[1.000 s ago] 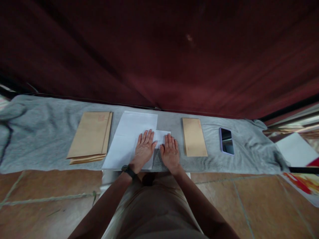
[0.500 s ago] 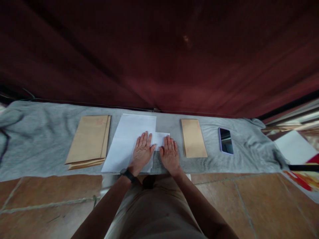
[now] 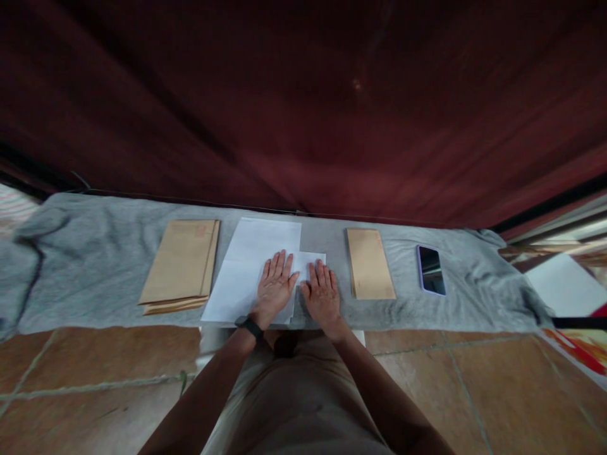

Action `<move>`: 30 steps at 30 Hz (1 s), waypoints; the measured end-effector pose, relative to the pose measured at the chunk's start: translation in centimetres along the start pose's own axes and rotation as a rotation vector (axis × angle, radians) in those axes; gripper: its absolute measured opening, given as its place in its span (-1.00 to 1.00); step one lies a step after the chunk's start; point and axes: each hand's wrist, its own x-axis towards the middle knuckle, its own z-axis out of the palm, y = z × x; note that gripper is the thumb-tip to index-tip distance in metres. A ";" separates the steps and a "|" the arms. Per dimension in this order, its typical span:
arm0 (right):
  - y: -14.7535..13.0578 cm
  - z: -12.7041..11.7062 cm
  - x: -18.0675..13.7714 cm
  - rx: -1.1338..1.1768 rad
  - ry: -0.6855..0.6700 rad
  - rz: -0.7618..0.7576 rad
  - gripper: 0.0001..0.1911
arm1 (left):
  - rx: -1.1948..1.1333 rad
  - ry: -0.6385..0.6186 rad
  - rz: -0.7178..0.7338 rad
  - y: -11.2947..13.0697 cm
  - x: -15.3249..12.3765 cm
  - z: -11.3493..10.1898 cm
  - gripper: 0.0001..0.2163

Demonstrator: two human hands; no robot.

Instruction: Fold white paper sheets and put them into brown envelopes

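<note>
The small white paper [image 3: 309, 258] runs left to right between the left hand [image 3: 274, 287] and right hand [image 3: 322, 296], both flat and gripping nothing, the right covering its near-right corner beside the white sheets [image 3: 249, 253].

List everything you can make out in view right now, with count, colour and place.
Large brown paper envelopes: several, exact count unclear; brown; stacked left
Large white paper sheets: more than one; white; left of centre
Small white rectangular paper: one visible; white; jutting right of the large sheets
Narrow brown paper envelopes: count unclear; brown; right of the right hand
Rectangular phone: one; dark screen, purple rim; farther right
Soft cloth: one; grey; beneath these
Smooth backdrop: one; dark red; behind
Flat white panel: one; white; far right
Printed sheet: one; red and yellow; far right
Tiled floor: one; orange-brown; below
Band-strapped watch: one; black; left wrist
Left hand: one; bare; flat on white paper
Right hand: one; bare; at the small paper's right end
</note>
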 end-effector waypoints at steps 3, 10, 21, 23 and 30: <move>0.7 -0.1 -0.6 -0.005 0.017 -0.011 -0.38 | 0.013 0.008 -0.032 0.0 -0.6 -0.4 -0.43; 0.8 -0.2 -0.7 0.001 0.021 -0.017 -0.38 | 0.009 -0.070 0.122 0.6 -2.0 -1.9 -0.48; 1.2 0.1 -0.7 0.028 0.009 -0.017 -0.35 | -0.035 -0.171 0.232 2.0 -0.8 -0.8 -0.41; 1.3 0.0 -0.7 0.028 0.000 -0.022 -0.35 | 0.023 -0.176 0.263 2.3 -0.6 -1.0 -0.43; 1.4 -0.3 -0.3 0.043 -0.040 -0.043 -0.38 | 0.067 -0.159 0.275 3.3 -0.4 -2.1 -0.46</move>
